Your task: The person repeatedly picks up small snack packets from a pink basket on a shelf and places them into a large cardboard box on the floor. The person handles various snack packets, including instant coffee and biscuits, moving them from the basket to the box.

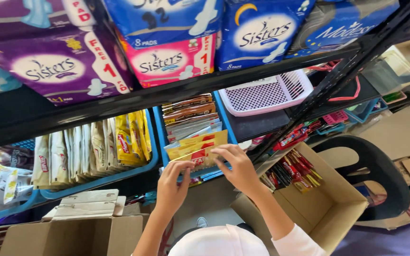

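Both my hands reach into a blue bin point(223, 117) on a black shelf. My left hand point(174, 182) and my right hand point(236, 166) together grip yellow and red sachets point(200, 156) at the front of a row of upright sachets point(191, 118). The left fingers pinch the packets' left edge, the right fingers curl over their right edge. White sleeves cover my forearms near the frame's bottom.
A second blue bin point(96, 179) of pale and yellow sachets stands to the left. Purple, pink and blue pad packs point(67, 66) fill the shelf above. An open cardboard box point(330, 208) with red sachets sits below right, beside a black chair point(380, 175). A pink basket point(269, 95) lies on the shelf.
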